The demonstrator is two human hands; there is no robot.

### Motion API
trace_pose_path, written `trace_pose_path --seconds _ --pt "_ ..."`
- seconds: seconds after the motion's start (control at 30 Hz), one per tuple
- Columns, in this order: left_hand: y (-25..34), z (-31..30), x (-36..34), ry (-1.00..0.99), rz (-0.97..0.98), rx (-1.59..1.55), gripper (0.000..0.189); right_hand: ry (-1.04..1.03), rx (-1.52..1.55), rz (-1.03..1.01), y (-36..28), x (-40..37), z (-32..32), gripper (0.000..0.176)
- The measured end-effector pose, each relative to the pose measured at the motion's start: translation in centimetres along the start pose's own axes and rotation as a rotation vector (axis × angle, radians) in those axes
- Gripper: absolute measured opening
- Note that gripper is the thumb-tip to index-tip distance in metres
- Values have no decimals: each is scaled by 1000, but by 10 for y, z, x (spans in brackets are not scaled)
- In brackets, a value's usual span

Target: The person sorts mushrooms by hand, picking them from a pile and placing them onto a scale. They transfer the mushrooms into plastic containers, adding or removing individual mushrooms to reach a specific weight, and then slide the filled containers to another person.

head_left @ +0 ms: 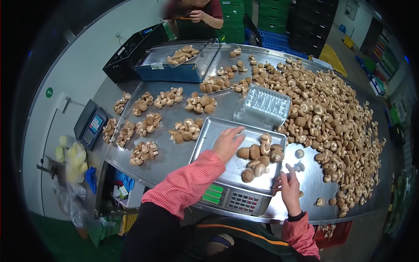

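Observation:
My left hand (228, 143) is over the left part of the scale's metal tray (209, 168), fingers apart and nothing in them. Several brown mushrooms (260, 157) lie on the tray's right half, on what looks like a clear plastic tray. At the tray's lower right edge is my right hand (288, 187), its fingers apart and holding nothing visible. The scale's keypad and green display (214, 193) face me. Beyond the metal tray, a stack of clear plastic trays (267, 102) sits beside the large mushroom pile (323, 118).
Portioned mushroom groups (144, 153) stand on the left of the steel table. Behind them are a blue-sided machine (168, 74) and a black crate (131, 54). A second scale (90, 124) is at far left. Across the table stands another person (196, 19).

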State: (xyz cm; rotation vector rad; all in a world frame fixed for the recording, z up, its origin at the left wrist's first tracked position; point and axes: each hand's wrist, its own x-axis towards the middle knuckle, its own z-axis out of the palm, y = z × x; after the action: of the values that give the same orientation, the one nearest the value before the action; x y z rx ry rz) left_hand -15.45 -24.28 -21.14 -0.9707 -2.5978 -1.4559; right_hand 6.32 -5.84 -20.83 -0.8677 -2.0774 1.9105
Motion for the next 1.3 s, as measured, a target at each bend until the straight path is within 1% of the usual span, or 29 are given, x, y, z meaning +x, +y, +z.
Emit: trace_pose_path --seconds 0.07,0.1,0.13,0.2,0.23,0.27,0.3,0.4,0.43,0.47,0.53,0.63,0.73,0.8,0.83,0.87,0.93,0.97,1.0,1.03,1.07,1.17,1.27,1.3 --pt "-3 -26 -19 -53 -108 -12 33 17 -56 -42 3 -2 -11 44" --pt "-9 -34 -29 -35 -123 0 33 44 -86 -56 5 -2 -14 36" --pt "-15 -41 -41 -26 -142 10 32 50 -129 -70 3 -3 -17 34" --pt "-21 -52 -60 -23 -182 -103 35 49 -158 -77 8 0 -24 32" --pt "-25 -56 -70 -16 -184 -143 38 51 -155 -97 8 1 -25 29" --pt "-28 -59 -80 -5 -186 -182 41 57 -188 -69 6 1 -27 27" --pt "-26 -59 -84 15 -186 -218 45 60 -225 -68 5 2 -28 29" --pt "-7 -64 -94 -28 -158 -62 57 60 -271 -91 3 7 -30 28" --pt "-7 -63 -97 -44 -155 -44 67 57 -275 -102 2 9 -29 28" --pt "-3 -61 -97 -48 -124 -20 69 59 -290 -87 1 11 -29 26" --pt "15 -58 -99 -57 -76 24 73 65 -316 -149 -3 16 -30 26" --pt "26 -54 -97 -54 5 114 73 81 -350 -242 5 36 -36 26" --pt "27 -45 -98 -119 34 178 67 101 -397 -324 -3 53 -34 26" --pt "35 -29 -99 -158 71 268 63 126 -491 -414 -8 67 -30 26" --pt "40 -20 -101 -179 92 310 61 164 -604 -539 -8 77 -28 30" --pt "43 -11 -101 -172 95 324 60 113 -608 -418 -21 79 -22 35" --pt "44 6 -104 -160 98 353 59 95 -660 -477 -22 92 -12 38" --pt "44 11 -105 -150 84 341 51 99 -691 -515 -19 96 -7 38" --pt "44 12 -105 -139 87 317 47 103 -722 -554 -17 99 -3 38" --pt "43 11 -106 -128 90 294 44 38 -750 -483 -16 98 -4 37" --pt "42 10 -107 -117 89 272 41 32 -748 -477 -15 97 -4 37" --pt "32 5 -113 -64 -52 135 29 22 -711 -469 -8 94 0 35" --pt "22 9 -110 -39 -107 77 29 59 -686 -450 -8 86 4 34" --pt "24 11 -108 -39 -88 53 33 70 -678 -451 -9 85 6 33"
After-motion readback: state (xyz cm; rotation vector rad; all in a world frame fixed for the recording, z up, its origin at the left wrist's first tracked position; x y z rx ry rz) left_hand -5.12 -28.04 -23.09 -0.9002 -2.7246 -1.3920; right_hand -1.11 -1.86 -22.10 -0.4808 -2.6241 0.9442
